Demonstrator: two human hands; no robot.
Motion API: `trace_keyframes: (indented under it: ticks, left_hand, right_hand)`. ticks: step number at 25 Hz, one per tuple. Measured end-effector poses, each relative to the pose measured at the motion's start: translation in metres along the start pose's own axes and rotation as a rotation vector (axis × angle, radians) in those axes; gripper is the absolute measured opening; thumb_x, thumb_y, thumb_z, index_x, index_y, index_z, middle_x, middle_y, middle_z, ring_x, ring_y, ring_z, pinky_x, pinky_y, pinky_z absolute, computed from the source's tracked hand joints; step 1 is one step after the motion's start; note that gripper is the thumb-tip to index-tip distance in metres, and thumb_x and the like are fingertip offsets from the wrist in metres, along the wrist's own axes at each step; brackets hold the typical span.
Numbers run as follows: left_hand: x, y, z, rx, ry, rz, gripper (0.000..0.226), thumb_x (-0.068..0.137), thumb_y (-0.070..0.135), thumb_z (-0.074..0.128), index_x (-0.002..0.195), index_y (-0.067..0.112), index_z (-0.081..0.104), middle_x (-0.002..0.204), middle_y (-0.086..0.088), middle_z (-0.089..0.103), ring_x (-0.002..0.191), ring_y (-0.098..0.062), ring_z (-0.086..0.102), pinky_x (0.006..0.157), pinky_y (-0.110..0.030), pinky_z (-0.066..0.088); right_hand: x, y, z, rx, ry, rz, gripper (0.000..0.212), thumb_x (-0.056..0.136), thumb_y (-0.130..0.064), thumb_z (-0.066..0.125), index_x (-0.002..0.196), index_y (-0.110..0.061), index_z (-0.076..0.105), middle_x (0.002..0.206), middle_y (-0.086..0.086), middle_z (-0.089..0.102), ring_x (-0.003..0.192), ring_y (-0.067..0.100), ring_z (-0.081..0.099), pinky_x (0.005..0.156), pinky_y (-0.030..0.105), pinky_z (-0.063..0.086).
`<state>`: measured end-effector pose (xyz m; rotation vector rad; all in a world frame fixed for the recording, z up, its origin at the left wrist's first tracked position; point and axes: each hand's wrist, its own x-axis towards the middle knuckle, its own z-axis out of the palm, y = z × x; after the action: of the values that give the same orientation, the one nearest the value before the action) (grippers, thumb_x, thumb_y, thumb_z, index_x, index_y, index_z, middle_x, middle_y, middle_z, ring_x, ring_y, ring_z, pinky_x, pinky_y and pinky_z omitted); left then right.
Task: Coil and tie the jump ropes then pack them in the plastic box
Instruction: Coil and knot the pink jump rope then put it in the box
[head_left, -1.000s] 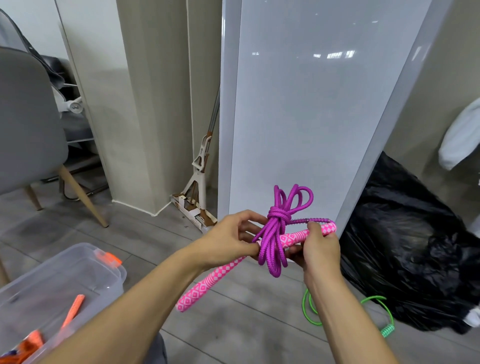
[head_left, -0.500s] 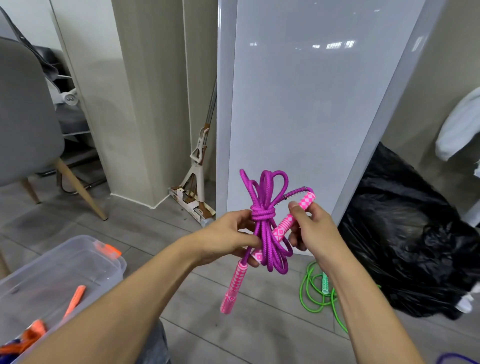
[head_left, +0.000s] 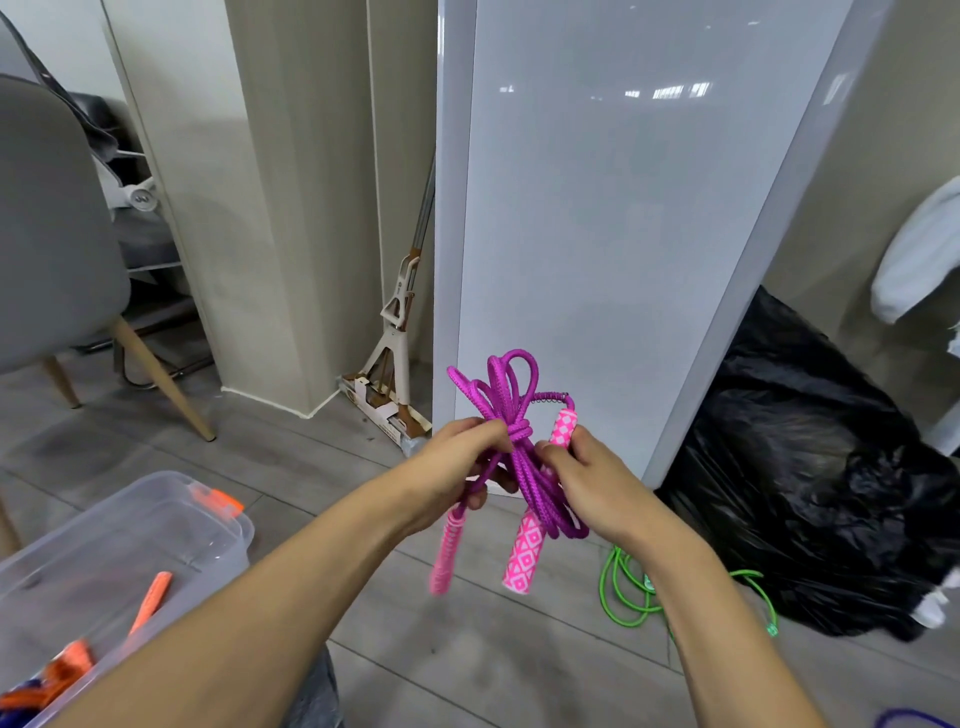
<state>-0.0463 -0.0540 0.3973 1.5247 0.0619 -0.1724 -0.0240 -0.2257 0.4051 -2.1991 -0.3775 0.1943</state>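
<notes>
Gripping the knotted purple jump rope (head_left: 511, 405) at centre frame, clear of the floor (head_left: 291, 457), with left hand (head_left: 457, 467) fingers curled round the strands beside the knot. Pinching 1 pink handle (head_left: 522, 556) in the right hand (head_left: 592, 483); 2nd handle dangling, blurred, below the left. Lower left: clear plastic box (head_left: 228, 525) holding an orange rope (head_left: 150, 603). Lower right, on the floor: green jump rope (head_left: 618, 597).

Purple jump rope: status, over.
Left hand and right hand both gripping. Purple jump rope coiled, knotted, not boxed. Plastic box open, nothing blocking.
</notes>
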Motion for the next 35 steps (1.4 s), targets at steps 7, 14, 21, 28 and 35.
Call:
trace_keyframes:
  ticks: [7, 14, 21, 28, 35]
  left_hand:
    - [0.016, -0.005, 0.001, -0.318, 0.291, 0.06, 0.01, 0.093, 0.016, 0.067, 0.092, 0.007, 0.061, 0.067, -0.004, 0.066, 0.055, -0.014, 0.056, 0.047, -0.024, 0.042]
    - [0.03, -0.004, -0.011, -0.495, 0.506, 0.148, 0.037, 0.093, 0.034, 0.067, 0.117, 0.006, 0.061, 0.088, -0.011, 0.073, 0.077, -0.028, 0.069, 0.08, -0.045, 0.057]
    - [0.022, 0.007, -0.033, -0.807, 0.639, 0.068, 0.029, 0.099, 0.034, 0.059, 0.113, 0.009, 0.056, 0.081, -0.013, 0.066, 0.064, -0.025, 0.068, 0.056, -0.037, 0.06]
    - [0.014, 0.012, -0.005, -0.923, 0.433, 0.012, 0.015, 0.088, 0.009, 0.073, 0.097, 0.0, 0.064, 0.064, -0.011, 0.065, 0.048, -0.021, 0.062, 0.052, -0.035, 0.059]
    - [0.03, -0.002, -0.072, -0.733, 0.796, -0.013, 0.005, 0.085, -0.003, 0.063, 0.084, 0.0, 0.058, 0.055, -0.009, 0.052, 0.033, -0.016, 0.046, 0.04, -0.024, 0.047]
  right_hand:
    - [-0.009, 0.008, -0.005, 0.334, 0.037, 0.147, 0.057, 0.083, -0.044, 0.071, 0.133, -0.031, 0.045, 0.118, 0.0, 0.063, 0.111, 0.015, 0.061, 0.086, 0.025, 0.049]
    - [-0.004, 0.002, 0.039, 0.286, -0.142, 0.036, 0.006, 0.094, -0.019, 0.067, 0.096, -0.015, 0.071, 0.08, -0.003, 0.075, 0.072, 0.004, 0.069, 0.071, 0.025, 0.049]
    - [-0.006, 0.018, 0.048, -0.399, -0.306, -0.028, 0.033, 0.077, -0.046, 0.072, 0.101, -0.027, 0.06, 0.096, -0.008, 0.067, 0.087, 0.011, 0.062, 0.083, 0.031, 0.052]
    - [-0.002, -0.014, 0.088, 0.286, -0.089, -0.04, 0.033, 0.083, -0.012, 0.078, 0.105, -0.033, 0.065, 0.091, -0.009, 0.077, 0.086, 0.006, 0.072, 0.072, 0.024, 0.057]
    - [-0.007, -0.002, 0.103, -0.328, -0.125, -0.153, 0.015, 0.101, -0.043, 0.044, 0.095, -0.028, 0.043, 0.084, -0.003, 0.06, 0.077, 0.021, 0.055, 0.068, 0.037, 0.044]
